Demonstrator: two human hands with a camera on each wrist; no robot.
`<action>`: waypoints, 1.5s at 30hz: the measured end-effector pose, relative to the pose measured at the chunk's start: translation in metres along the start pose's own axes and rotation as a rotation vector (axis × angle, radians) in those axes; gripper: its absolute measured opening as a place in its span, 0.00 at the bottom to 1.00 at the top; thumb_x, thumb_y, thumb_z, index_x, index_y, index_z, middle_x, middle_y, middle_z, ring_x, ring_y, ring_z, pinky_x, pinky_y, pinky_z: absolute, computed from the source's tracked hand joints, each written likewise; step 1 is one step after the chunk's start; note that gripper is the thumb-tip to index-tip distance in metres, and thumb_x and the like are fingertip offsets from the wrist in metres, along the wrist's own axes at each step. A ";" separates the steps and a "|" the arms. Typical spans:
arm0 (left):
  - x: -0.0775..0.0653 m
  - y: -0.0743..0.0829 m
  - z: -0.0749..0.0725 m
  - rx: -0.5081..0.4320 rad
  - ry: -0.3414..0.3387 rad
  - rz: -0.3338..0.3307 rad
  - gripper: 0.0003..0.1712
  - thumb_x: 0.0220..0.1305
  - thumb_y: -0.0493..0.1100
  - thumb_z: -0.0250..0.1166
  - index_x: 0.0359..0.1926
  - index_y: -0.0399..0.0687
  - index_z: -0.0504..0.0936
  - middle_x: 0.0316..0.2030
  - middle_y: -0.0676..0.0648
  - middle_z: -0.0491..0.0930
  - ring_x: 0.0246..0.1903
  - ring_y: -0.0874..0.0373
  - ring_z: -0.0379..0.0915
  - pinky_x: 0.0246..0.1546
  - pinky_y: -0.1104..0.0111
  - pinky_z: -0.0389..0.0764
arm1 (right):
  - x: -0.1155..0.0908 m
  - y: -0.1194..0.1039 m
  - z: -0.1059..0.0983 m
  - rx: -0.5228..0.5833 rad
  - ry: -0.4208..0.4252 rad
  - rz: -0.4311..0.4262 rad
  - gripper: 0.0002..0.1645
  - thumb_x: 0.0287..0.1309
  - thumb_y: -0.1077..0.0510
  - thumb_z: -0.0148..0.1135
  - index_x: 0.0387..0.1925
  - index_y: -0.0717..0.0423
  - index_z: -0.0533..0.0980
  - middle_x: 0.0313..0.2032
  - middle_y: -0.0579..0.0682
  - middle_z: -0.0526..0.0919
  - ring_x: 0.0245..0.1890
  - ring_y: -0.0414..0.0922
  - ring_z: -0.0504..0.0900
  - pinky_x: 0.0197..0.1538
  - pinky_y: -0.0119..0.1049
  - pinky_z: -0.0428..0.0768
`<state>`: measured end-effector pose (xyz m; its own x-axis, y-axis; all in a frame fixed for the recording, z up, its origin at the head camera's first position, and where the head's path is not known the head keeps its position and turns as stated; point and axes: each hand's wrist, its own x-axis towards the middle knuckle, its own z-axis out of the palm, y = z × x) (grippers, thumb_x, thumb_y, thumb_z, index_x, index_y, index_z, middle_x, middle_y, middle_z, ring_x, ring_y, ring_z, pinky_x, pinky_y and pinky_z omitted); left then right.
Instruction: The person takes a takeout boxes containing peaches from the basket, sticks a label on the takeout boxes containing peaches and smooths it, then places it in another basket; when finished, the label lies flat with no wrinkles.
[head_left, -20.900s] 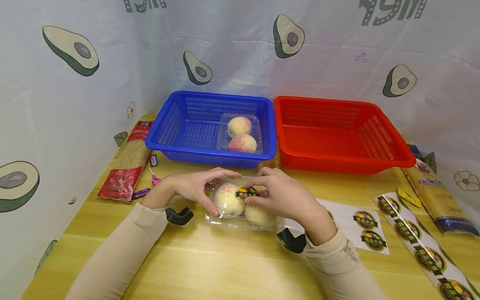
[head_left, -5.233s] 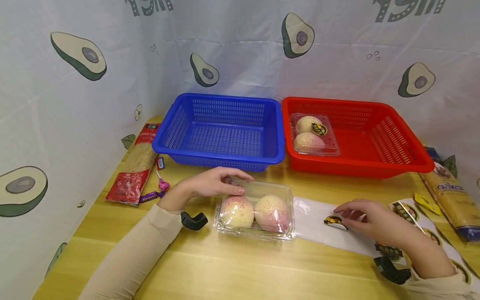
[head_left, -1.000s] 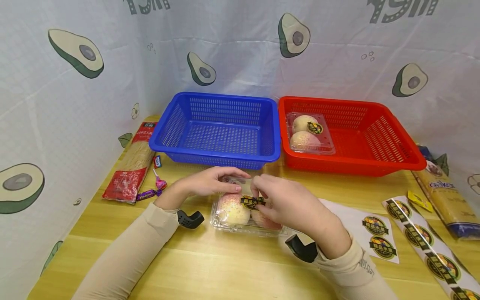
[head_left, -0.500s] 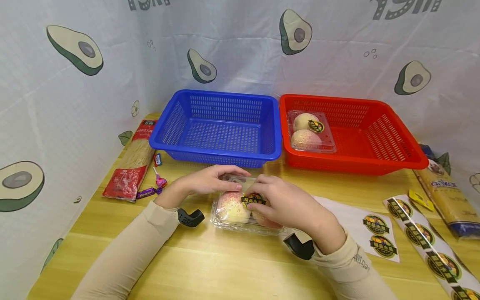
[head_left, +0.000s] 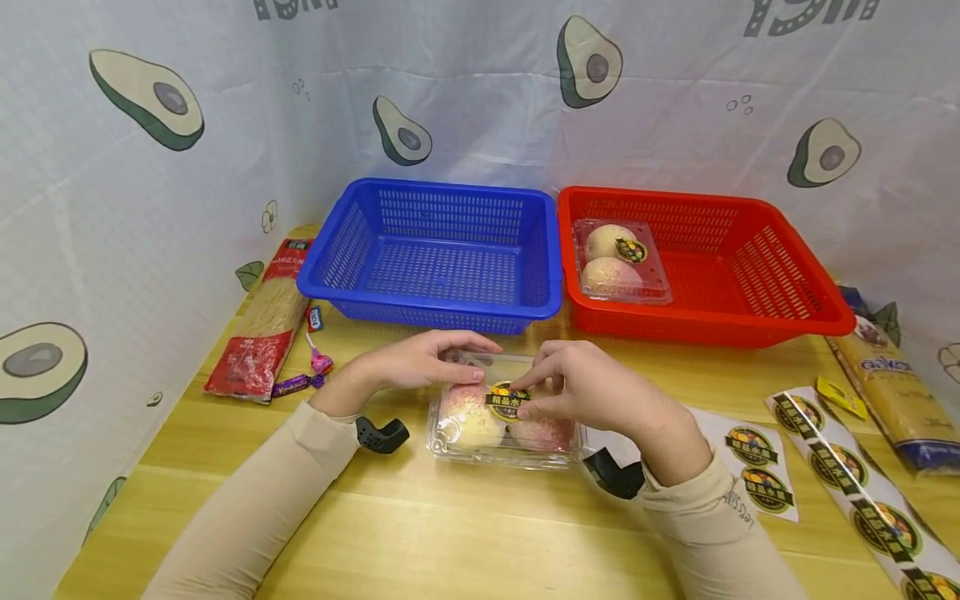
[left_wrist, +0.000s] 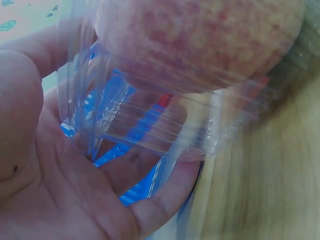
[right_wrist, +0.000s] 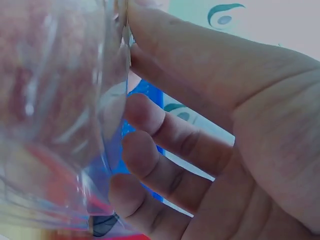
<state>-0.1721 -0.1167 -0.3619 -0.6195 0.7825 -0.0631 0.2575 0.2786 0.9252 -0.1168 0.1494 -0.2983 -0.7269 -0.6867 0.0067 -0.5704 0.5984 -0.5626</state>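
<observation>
A clear plastic clamshell box (head_left: 504, 457) with two peaches (head_left: 468, 421) lies on the wooden table. My left hand (head_left: 420, 360) grips its back left part, thumb on the lid; in the left wrist view the fingers curve round the clear wall. A round black and gold sticker (head_left: 501, 398) sits on the middle of the lid. My right hand (head_left: 592, 385) touches the sticker's right end with thumb and forefinger, their tips a little apart. Close up in the right wrist view, the other fingers (right_wrist: 140, 152) bend loosely beside the clear plastic.
Behind stand a blue basket (head_left: 427, 310) and a red basket (head_left: 712, 329); the red one holds another stickered peach box (head_left: 652, 283). Right lie sticker sheets (head_left: 780, 450) and a yellow bag (head_left: 892, 392). A noodle packet (head_left: 262, 325) and sweets (head_left: 318, 362) are left.
The second peach box went from the blue basket to the table, the first stands stickered in the red one. A sticker came from the sheet; lately my right hand slid right along it.
</observation>
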 end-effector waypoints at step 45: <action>-0.001 -0.001 0.001 -0.026 -0.011 -0.008 0.26 0.74 0.44 0.62 0.69 0.48 0.72 0.65 0.43 0.73 0.65 0.54 0.68 0.63 0.58 0.71 | -0.004 0.010 -0.007 -0.003 -0.062 0.078 0.22 0.51 0.45 0.79 0.48 0.44 0.88 0.38 0.46 0.75 0.37 0.46 0.74 0.37 0.38 0.76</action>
<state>-0.1710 -0.1172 -0.3637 -0.6132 0.7864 -0.0750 0.2332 0.2709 0.9339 -0.1217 0.1610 -0.2982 -0.7439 -0.6625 -0.0882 -0.5144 0.6518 -0.5572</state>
